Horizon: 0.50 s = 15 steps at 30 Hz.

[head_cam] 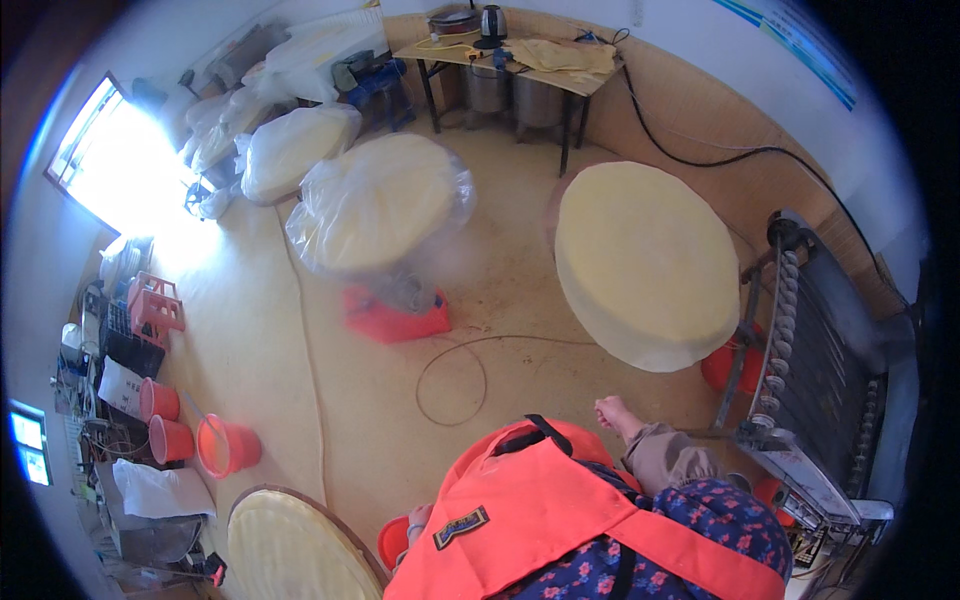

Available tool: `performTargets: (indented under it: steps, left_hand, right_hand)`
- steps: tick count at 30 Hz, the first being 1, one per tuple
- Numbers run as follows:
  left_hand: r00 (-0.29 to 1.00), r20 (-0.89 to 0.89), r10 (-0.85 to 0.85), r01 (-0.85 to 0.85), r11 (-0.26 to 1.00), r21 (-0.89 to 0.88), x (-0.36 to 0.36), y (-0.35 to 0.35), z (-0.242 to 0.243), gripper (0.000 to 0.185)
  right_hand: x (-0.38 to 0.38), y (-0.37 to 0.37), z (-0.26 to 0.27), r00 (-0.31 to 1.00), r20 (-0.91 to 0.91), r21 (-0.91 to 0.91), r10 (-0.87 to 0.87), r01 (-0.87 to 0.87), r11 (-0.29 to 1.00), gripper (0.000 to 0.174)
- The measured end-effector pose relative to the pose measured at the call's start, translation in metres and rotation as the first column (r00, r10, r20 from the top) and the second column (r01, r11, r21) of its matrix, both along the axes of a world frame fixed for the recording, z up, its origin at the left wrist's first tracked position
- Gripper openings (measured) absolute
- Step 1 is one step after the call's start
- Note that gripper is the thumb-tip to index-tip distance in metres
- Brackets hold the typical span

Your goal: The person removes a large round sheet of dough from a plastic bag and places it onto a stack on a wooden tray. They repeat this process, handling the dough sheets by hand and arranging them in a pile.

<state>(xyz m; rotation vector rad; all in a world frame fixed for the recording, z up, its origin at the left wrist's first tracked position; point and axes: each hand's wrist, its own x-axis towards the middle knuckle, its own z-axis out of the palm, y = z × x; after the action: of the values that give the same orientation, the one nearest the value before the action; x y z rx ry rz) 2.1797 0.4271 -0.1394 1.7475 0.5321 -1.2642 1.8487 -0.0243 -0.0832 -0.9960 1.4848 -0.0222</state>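
My right hand point(616, 416) hangs beside my red apron point(525, 517), in a brown sleeve, fingers curled in, with no object visible in it. Nearest to it is a thick stack of pale yellow round sheets point(649, 259) on a round board, just beyond the hand. My left hand point(421, 516) shows only in part at the apron's other side, beside a red plastic object point(391, 541); its fingers are hidden. At the lower left lies another round pale stack point(300, 551) on a board. A plastic-covered round stack point(382, 202) stands farther ahead.
A roller machine point(825, 352) stands at the right. A hose point(487, 375) loops over the floor near a red plastic container point(405, 322). Red buckets point(229, 446) and stools point(155, 307) line the left side. At the back, a table point(544, 67) holds a kettle point(491, 26) and sheets.
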Motion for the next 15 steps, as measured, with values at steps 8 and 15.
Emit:
performTargets:
  steps: [8,15]
  left_hand:
    - [0.999,0.041,-0.024,0.024,1.000,-0.005,-0.014,0.008,-0.004,0.015]
    - [0.333,0.474,-0.815,0.753,0.533,0.387,-0.021,0.036,-0.024,0.017]
  right_hand:
    - [0.008,-0.004,0.005,0.998,-0.010,-0.009,0.067,-0.067,0.998,0.019]
    - [0.014,-0.009,0.016,0.993,-0.009,0.065,0.121,-0.120,0.991,0.019]
